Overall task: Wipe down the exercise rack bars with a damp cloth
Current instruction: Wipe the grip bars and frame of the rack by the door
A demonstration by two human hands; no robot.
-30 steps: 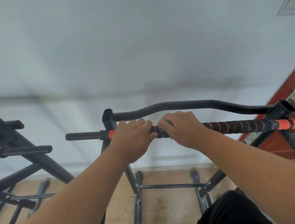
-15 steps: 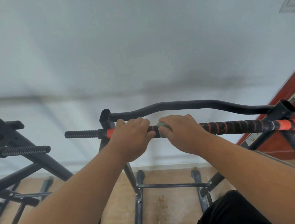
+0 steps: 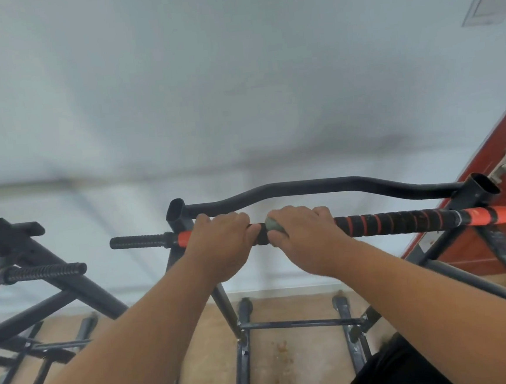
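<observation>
Left hand (image 3: 219,243) grips the padded bar (image 3: 401,221) as right hand (image 3: 307,236), fingers wrapped around damp cloth (image 3: 274,224), should press firmly, wiping outward.

The floor (image 3: 291,369) is tan, with a brownish stain (image 3: 282,350) near its middle. The rack (image 3: 243,339) feet rest directly on it. A second rack (image 3: 45,348) stands at its left edge.

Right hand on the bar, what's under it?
A grey-green cloth peeks out beside the right hand, pressed onto the striped grip bar. The hand covers the rest of the cloth and that stretch of bar.
</observation>
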